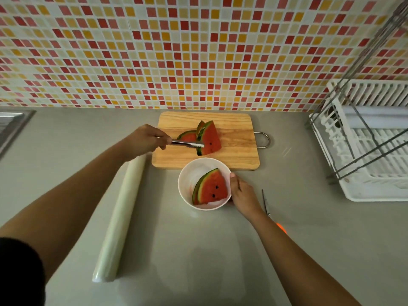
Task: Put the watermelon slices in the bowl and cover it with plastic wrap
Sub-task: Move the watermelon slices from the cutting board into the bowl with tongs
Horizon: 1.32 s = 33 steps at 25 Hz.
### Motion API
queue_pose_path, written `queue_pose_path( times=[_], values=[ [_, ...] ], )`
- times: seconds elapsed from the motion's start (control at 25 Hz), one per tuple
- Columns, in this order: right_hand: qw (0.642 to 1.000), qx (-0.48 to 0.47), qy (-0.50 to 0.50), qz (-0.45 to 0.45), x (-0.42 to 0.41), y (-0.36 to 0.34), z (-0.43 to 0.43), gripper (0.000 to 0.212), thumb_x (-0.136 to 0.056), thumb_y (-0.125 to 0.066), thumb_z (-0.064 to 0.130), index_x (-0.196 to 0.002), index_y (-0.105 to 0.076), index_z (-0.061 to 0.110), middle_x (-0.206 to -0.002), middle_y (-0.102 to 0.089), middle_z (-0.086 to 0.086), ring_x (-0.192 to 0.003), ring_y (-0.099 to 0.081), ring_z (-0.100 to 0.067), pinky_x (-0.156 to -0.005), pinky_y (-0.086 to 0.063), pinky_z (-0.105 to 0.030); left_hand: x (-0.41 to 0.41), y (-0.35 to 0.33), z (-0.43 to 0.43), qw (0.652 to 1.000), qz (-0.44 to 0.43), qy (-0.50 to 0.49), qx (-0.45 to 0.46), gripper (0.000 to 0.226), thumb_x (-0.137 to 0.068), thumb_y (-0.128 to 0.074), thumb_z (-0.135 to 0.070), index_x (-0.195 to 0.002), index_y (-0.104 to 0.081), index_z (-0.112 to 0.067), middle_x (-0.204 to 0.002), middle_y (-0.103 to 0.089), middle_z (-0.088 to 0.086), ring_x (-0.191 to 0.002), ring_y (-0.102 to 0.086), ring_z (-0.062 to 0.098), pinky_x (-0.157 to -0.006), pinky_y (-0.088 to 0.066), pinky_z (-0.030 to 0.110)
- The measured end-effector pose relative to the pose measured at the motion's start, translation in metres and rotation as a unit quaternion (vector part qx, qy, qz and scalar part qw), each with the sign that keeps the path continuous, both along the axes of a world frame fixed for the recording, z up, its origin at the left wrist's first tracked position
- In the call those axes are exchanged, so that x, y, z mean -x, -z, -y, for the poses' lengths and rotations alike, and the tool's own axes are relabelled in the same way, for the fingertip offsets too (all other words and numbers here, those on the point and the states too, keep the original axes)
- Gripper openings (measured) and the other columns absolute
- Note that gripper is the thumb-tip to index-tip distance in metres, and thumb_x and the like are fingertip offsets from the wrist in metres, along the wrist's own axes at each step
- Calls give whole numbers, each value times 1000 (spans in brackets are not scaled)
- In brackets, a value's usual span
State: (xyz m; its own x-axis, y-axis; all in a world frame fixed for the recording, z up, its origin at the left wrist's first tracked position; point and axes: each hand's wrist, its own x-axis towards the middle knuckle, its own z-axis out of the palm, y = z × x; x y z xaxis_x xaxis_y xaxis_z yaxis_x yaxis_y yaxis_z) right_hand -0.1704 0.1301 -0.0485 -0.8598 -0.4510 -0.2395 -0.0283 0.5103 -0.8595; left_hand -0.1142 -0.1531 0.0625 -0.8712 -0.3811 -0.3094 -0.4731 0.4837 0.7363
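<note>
A white bowl (191, 173) stands on the counter in front of a wooden cutting board (234, 155). Two watermelon slices (212, 188) lie in the bowl. My right hand (242, 193) grips the bowl's right rim. My left hand (145, 140) holds metal tongs (187, 144), whose tips pinch a triangular watermelon slice (210, 139) on the board. More slices (188, 135) rest behind it. A long roll of plastic wrap (119, 219) lies on the counter under my left forearm.
Scissors (267, 206) with an orange handle lie right of my right wrist. A white dish rack (371, 146) fills the right side. A steel sink edge (11, 127) shows at far left. The tiled wall runs behind the board.
</note>
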Motion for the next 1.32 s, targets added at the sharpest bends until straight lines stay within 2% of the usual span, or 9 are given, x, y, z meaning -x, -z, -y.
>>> queue_pose_path(
  times=[0.28,0.4,0.52,0.72,0.84,0.92,1.0,1.12,1.32],
  values=[
    [1000,-5,7,2,0,0,3,51,-100,-24,43,-102,-66,15,-103,-70,-13,-100,-63,-29,-88,-49,-39,-33,-7,-1,981,91,144,-93,18,-89,-63,-15,-92,-74,-1,-64,-62,-1,-57,-49,7,-55,-41,16],
    [1000,-14,6,-2,0,1,2,51,-99,-23,45,-104,-66,18,-104,-70,-11,-100,-63,-28,-86,-48,-35,-34,6,-21,973,113,178,-96,20,-90,-62,-18,-77,-74,-8,-56,-57,-7,-53,-42,8,-51,-36,16],
    [1000,-20,13,-7,-1,2,3,50,-100,-23,42,-99,-66,17,-101,-70,-13,-99,-62,-30,-82,-45,-33,-32,4,-29,971,132,201,-11,18,-89,-63,-26,-75,-74,-24,-62,-64,-10,-61,-50,9,-57,-40,17],
    [999,-32,15,-2,-1,2,6,50,-101,-22,40,-100,-64,14,-104,-68,-15,-100,-60,-30,-81,-41,-31,-32,-22,-20,934,161,269,168,26,-88,-59,-42,-94,-75,-23,-83,-71,-9,-78,-59,2,-67,-39,14],
    [999,-27,17,-1,0,3,4,50,-101,-22,40,-99,-64,14,-103,-68,-14,-98,-60,-28,-81,-42,-32,-22,-25,-5,960,115,175,188,27,-88,-59,-40,-95,-74,-18,-93,-68,-7,-83,-58,9,-67,-39,20],
    [999,-26,25,4,-1,3,4,48,-101,-24,40,-93,-64,15,-99,-68,-13,-94,-60,-27,-79,-42,-31,-11,-6,-6,992,68,19,102,26,-90,-58,-37,-87,-71,-15,-85,-65,-4,-76,-55,12,-66,-40,24],
    [999,-31,28,4,-1,3,4,45,-101,-24,41,-88,-61,18,-94,-67,-11,-91,-59,-25,-76,-40,-30,-1,22,-17,991,64,-119,-10,28,-89,-60,-37,-81,-68,-11,-75,-64,-2,-66,-51,13,-61,-40,27],
    [999,-25,29,-2,0,4,4,44,-101,-26,40,-90,-63,17,-95,-68,-11,-91,-60,-25,-76,-41,-30,7,58,-29,980,45,-181,-70,26,-86,-61,-36,-80,-68,-11,-66,-63,-1,-54,-46,14,-51,-37,25],
    [999,-34,23,-9,0,6,3,43,-100,-26,41,-85,-61,20,-89,-67,-8,-88,-60,-25,-74,-39,-29,19,84,-37,961,-23,-231,-149,18,-84,-65,-25,-71,-67,-12,-76,-62,12,-55,-42,18,-54,-34,26]
  ],
)
